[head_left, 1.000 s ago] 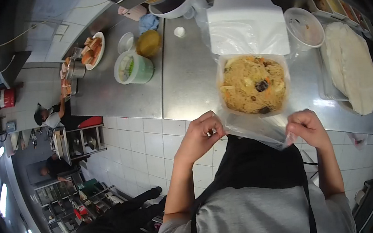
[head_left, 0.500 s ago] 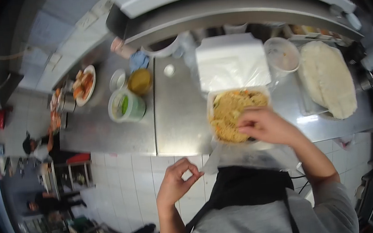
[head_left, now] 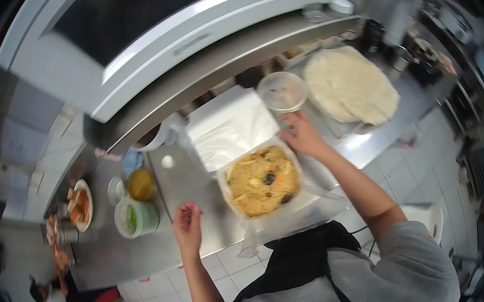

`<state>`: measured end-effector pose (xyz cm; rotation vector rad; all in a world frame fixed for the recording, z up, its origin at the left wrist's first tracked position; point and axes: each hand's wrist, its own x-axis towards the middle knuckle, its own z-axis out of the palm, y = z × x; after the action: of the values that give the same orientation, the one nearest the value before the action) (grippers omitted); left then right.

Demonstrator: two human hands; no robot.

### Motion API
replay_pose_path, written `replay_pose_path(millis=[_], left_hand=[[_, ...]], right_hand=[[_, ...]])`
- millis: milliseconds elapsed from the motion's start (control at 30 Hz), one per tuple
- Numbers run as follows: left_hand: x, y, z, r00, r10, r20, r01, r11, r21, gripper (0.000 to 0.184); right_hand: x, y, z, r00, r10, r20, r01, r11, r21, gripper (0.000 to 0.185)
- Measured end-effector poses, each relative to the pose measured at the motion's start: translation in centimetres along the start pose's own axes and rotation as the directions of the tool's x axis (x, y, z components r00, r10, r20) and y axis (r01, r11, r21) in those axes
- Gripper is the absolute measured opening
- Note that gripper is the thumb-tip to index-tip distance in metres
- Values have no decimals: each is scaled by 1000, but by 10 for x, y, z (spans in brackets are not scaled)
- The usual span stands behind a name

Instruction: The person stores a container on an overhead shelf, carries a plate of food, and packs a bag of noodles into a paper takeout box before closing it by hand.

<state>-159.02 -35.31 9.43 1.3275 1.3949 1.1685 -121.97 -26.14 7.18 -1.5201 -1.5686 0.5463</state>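
Observation:
A white takeaway box lies open on the steel counter, its lid tipped back and lined with clear plastic. Yellow noodle-like food with egg, orange and dark bits fills its base. My right hand is past the box's right edge, fingers apart, close below a round clear plastic tub; nothing shows in its grasp, and whether it touches the tub I cannot tell. My left hand hovers left of the box, fingers curled in, with nothing visible in them. A plastic sheet hangs at the counter's front edge.
Flat pale dough-like sheets lie on a tray at the right. Leftward stand a tub with green contents, a yellow-brown container and a plate of food. A shelf overhangs the back. Another person is at far left.
My right hand has left the food and moved out toward the clear tub. My left hand has risen from beside the plastic to over the counter. The view has turned and shifted rightward.

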Motion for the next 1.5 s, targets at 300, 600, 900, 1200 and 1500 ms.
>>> replay_pose_path(millis=[300,600,900,1200,1500], left_hand=[[83,-8,51,985,-145,93,154,983,-104,58],[88,-60,12,994,44,98,-28,987,-160,45],[99,13,53,951,299,-82,-304,951,-60,34],[-4,109,283,884,358,302,-320,932,-169,20],[-22,193,496,312,404,860,-633,764,-129,12]], right_hand=[[-66,12,-26,959,262,105,-282,896,342,37],[-218,38,-141,721,676,-152,-630,731,264,31],[-306,92,-198,623,780,-61,-754,620,219,27],[-290,209,-263,791,597,133,-578,801,-156,42],[-339,222,-250,520,765,381,-854,471,221,56]])
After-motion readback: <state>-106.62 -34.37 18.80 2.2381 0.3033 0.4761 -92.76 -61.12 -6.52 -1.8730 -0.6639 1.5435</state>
